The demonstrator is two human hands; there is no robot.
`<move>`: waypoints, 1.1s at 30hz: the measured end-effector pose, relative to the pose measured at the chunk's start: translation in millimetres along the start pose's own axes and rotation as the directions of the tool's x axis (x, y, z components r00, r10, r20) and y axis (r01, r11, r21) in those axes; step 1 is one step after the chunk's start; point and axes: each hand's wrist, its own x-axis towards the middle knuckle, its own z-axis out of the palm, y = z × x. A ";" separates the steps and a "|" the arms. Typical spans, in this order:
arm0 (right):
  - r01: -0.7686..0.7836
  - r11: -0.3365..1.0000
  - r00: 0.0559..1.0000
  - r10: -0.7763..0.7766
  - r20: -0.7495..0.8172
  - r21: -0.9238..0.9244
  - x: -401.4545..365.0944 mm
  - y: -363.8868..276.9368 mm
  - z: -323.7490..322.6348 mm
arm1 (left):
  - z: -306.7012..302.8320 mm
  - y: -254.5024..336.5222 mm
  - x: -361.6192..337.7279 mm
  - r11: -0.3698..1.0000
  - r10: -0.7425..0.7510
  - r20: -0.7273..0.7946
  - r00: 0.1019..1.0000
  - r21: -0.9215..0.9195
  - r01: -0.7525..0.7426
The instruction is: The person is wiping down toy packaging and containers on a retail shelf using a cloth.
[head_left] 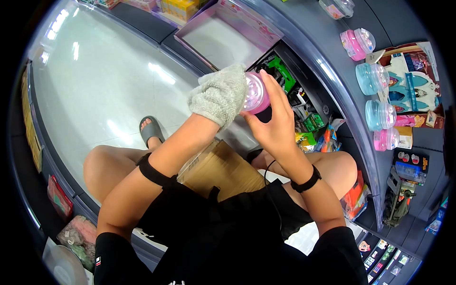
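Note:
A small round pink jar (255,93) with a clear lid is between my two hands, above the edge of the lower shelf. My left hand (219,95) is wrapped in a grey cloth (218,92), which presses against the jar's left side and hides the fingers. On the jar's other side, my right hand (274,111) curves round it, with the fingers at the top right and the thumb at the bottom. Below my hands, a brown cardboard box (223,171) stands between my legs.
On the right shelf (332,57) stand a pink jar (357,44), blue jars (372,78) and a castle playset (413,88). An open pink box (213,42) lies ahead, beside a black bin of green toys (284,73). Packaged goods (60,197) line the left shelf.

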 end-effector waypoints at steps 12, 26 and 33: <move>0.172 0.980 0.985 -0.169 0.043 -0.104 -3.2 -15.5 -1.5 | 14.9 -33.5 -20.5 0.840 0.065 -0.140 0.988 -0.527 -0.130; 0.097 0.987 0.995 -0.097 -0.001 0.126 -3.9 -12.2 -15.3 | -20.1 -12.4 -23.3 0.372 -0.120 0.212 0.970 -0.896 0.242; 0.085 0.987 0.996 -0.088 0.020 0.137 -5.7 -2.2 -15.5 | -13.9 -15.4 -24.1 0.780 0.184 0.018 0.983 -0.611 -0.135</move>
